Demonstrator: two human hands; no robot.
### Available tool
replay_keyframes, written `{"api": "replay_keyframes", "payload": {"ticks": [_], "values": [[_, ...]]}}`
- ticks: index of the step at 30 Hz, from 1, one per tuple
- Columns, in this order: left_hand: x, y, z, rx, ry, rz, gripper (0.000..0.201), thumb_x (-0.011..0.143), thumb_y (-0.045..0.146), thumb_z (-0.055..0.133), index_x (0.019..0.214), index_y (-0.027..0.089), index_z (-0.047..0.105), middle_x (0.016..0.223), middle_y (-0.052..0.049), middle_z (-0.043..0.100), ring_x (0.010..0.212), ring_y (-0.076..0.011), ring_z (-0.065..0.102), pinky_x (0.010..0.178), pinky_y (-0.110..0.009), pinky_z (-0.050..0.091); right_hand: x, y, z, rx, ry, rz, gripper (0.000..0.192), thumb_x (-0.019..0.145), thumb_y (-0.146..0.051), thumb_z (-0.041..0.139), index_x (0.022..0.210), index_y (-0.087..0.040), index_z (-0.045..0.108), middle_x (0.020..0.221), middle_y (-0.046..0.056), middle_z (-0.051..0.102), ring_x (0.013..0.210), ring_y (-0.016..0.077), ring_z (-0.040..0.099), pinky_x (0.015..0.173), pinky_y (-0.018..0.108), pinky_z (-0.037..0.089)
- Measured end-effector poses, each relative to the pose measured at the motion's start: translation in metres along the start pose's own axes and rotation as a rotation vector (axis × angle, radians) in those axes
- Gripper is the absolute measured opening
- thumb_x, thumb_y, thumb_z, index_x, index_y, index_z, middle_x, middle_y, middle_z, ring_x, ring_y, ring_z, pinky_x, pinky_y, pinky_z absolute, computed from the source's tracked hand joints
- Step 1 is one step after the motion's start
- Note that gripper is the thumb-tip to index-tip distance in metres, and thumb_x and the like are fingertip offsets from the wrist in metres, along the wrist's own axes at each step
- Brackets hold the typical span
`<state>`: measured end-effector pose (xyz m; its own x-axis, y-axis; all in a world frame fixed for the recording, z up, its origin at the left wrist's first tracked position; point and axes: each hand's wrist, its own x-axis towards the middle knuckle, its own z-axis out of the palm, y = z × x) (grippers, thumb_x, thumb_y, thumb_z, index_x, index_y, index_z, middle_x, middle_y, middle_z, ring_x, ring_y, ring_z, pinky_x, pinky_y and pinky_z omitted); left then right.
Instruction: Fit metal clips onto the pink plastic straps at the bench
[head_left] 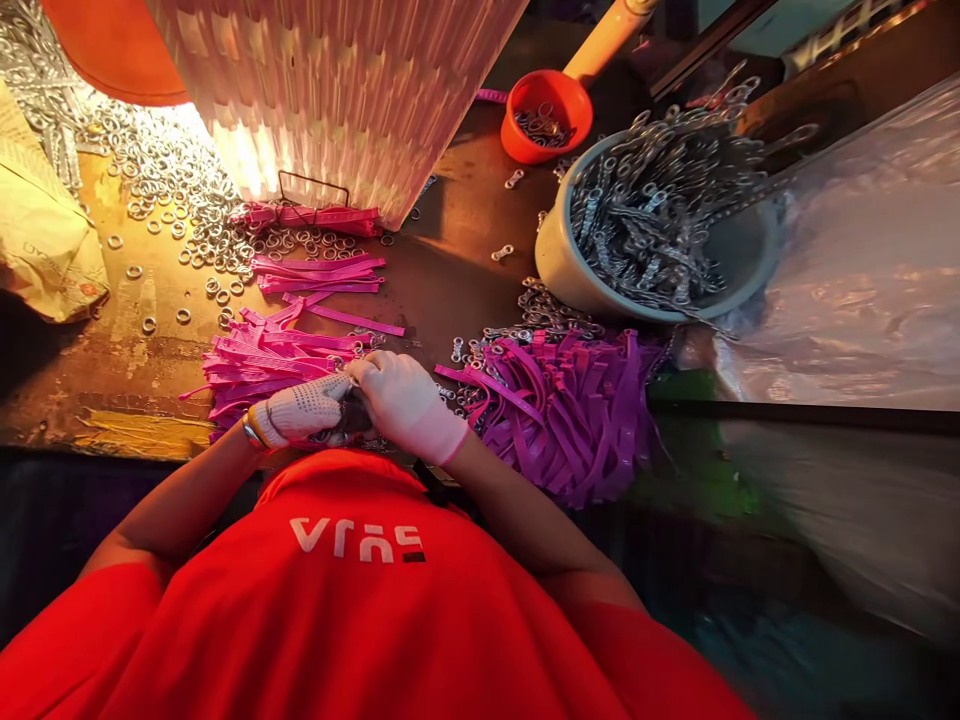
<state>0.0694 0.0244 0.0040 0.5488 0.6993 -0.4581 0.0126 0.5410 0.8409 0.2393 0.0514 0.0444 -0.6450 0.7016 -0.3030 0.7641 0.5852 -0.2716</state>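
My left hand [304,410], in a white dotted knit glove with a metal band at the wrist, is closed close to my body. My right hand [409,402], in a plain white glove, meets it with bent fingers pressed together. Between them is something small and dark, mostly hidden by the gloves, that I cannot make out. A pile of pink straps [270,355] lies beside and behind my left hand. On the right, a heap of purple-pink straps [566,410] hangs over the table's front edge, with small metal clips [457,348] between it and my right hand.
Loose metal rings [180,210] cover the table's left side near a paper bag [49,225]. Beyond the straps rises a ribbed translucent panel [345,90]. A grey bucket [559,245] of metal pieces and a small red cup [517,140] stand at the right.
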Motion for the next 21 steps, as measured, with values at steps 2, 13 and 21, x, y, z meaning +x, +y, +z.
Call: {"api": "replay_keyframes", "payload": {"ticks": [2, 13, 21], "values": [[-0.006, 0.007, -0.001, 0.034, 0.055, -0.020, 0.026, 0.067, 0.018, 0.059, 0.092, 0.014, 0.068, 0.078, -0.005, 0.069, 0.064, -0.0156, 0.059, 0.057, -0.025, 0.047, -0.001, 0.004, 0.001, -0.034, -0.015, 0.017, 0.036, 0.108, -0.029, 0.036, 0.121, -0.012, 0.065, 0.111, 0.018, 0.069, 0.093, 0.0261, 0.061, 0.075, 0.034, 0.036], [0.003, 0.018, 0.019, -0.469, 0.330, -0.067, 0.026, 0.070, 0.030, 0.080, 0.079, 0.017, 0.060, 0.064, 0.003, 0.056, 0.052, -0.0076, 0.049, 0.049, -0.018, 0.040, -0.006, 0.017, 0.017, 0.218, 0.212, 0.091, 0.038, 0.101, -0.036, 0.043, 0.081, -0.016, 0.068, 0.080, 0.009, 0.072, 0.069, 0.0172, 0.057, 0.064, 0.032, 0.026], [0.129, 0.028, -0.037, 0.778, 0.211, -0.141, 0.014, 0.082, 0.014, 0.063, 0.087, 0.011, 0.076, 0.085, -0.011, 0.072, 0.084, -0.0207, 0.065, 0.082, -0.030, 0.051, 0.001, 0.065, 0.061, 0.827, 0.487, 0.660, 0.044, 0.101, -0.056, 0.041, 0.079, -0.022, 0.057, 0.068, -0.003, 0.056, 0.064, 0.0145, 0.047, 0.062, 0.026, 0.033]]}}
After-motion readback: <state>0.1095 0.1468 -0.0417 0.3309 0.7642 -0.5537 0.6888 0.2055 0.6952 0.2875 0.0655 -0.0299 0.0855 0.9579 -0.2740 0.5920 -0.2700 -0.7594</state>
